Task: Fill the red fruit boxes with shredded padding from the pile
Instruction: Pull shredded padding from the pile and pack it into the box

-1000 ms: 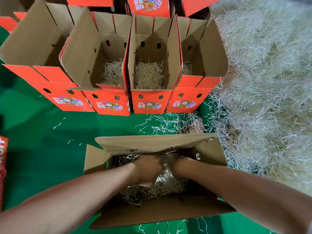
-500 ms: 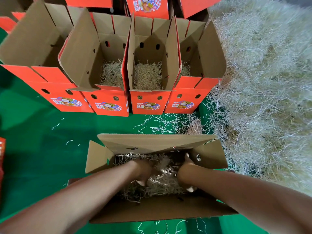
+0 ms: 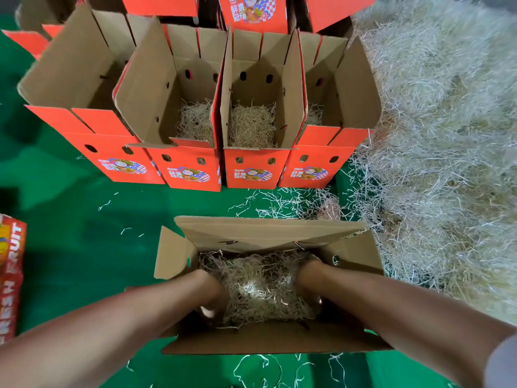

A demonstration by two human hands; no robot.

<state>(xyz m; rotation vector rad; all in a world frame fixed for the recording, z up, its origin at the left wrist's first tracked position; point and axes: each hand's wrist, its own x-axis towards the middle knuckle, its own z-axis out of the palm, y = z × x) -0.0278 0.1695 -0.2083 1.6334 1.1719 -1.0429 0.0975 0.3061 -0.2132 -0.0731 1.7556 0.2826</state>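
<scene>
An open fruit box (image 3: 265,233) lies right in front of me on the green floor, its brown inside facing up. Shredded padding (image 3: 260,284) covers its bottom. Both my hands are down inside it. My left hand (image 3: 214,294) is sunk into the padding at the left wall and my right hand (image 3: 306,278) at the right wall, fingers buried in the shreds. The big padding pile (image 3: 433,135) spreads along the right.
A row of open red boxes (image 3: 253,170) stands behind, three with padding inside, the leftmost box (image 3: 84,88) hiding its bottom. More red boxes sit beyond. A flat printed carton (image 3: 11,275) lies at the left edge. Loose shreds (image 3: 288,203) litter the floor.
My hands were together over the middle of the padding; they have moved apart to the box's left and right sides and pushed deeper.
</scene>
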